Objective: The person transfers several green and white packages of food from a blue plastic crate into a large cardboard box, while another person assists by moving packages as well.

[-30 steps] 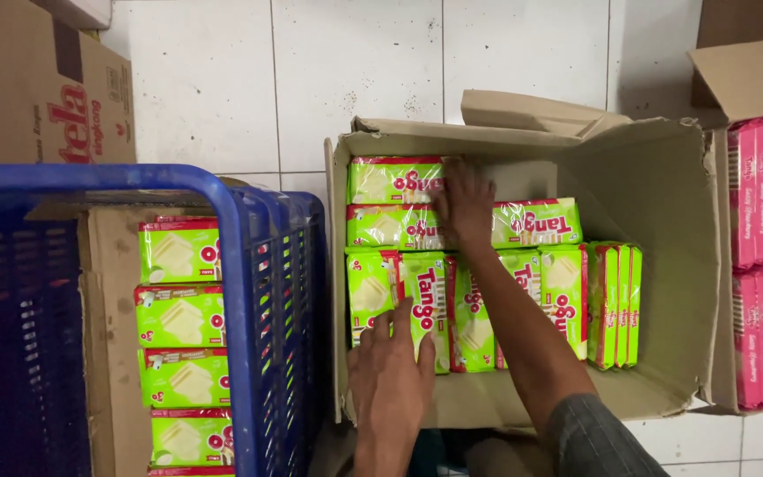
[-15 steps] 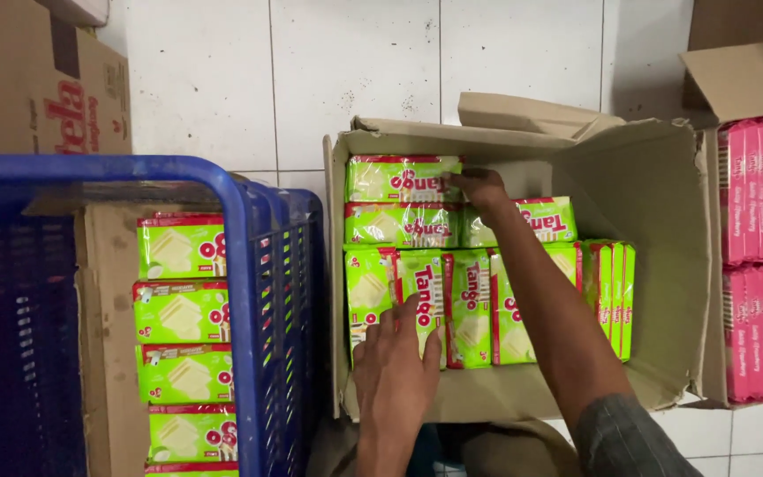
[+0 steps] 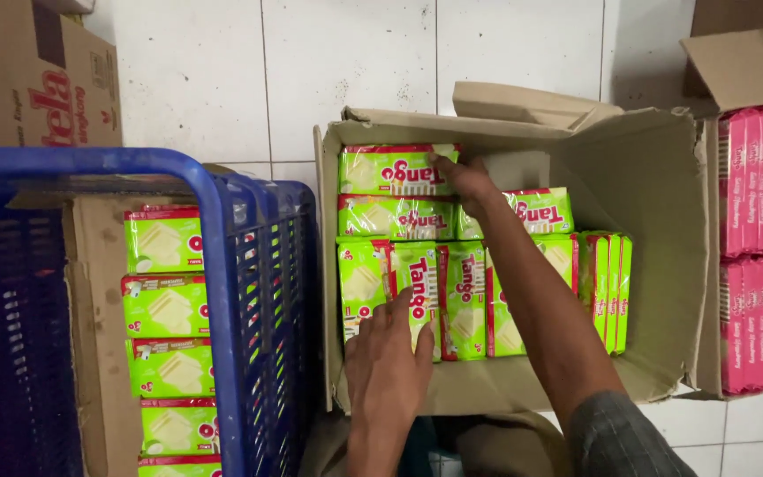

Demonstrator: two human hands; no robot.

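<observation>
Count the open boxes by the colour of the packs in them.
Green packs: 2 (middle box, left box)
Pink packs: 1 (right box)
Total: 3

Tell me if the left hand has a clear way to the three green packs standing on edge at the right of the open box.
Probably not directly. The left hand rests on the front packs, and the right forearm crosses the box between it and the edge-standing packs. It would have to go over that arm.
</observation>
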